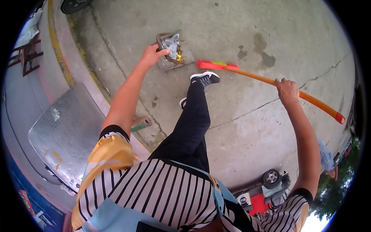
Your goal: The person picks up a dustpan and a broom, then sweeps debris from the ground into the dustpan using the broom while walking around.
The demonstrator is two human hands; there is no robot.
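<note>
My left hand point(154, 56) is closed around the curved brown handle of a grey metal dustpan point(188, 57). In the pan lie a crumpled clear plastic bag point(171, 43), a small yellow wrapper point(179, 57) and some dark debris. Whether the pan touches the ground I cannot tell. My right hand point(288, 91) is wrapped around the long orange handle of a broom point(255, 76), which slants down to the left. The broom's red head point(216, 65) is low over the concrete, just right of the dustpan and close to my shoe point(205, 78).
Concrete ground point(239, 104) with wet patches and cracks spreads around me. A yellow-edged kerb point(62, 50) runs along the left, with a silvery sheet-covered surface point(69, 131) and a brown stool point(29, 58). A green-and-red tube point(141, 123) lies near the kerb. Another person point(326, 158) is at right.
</note>
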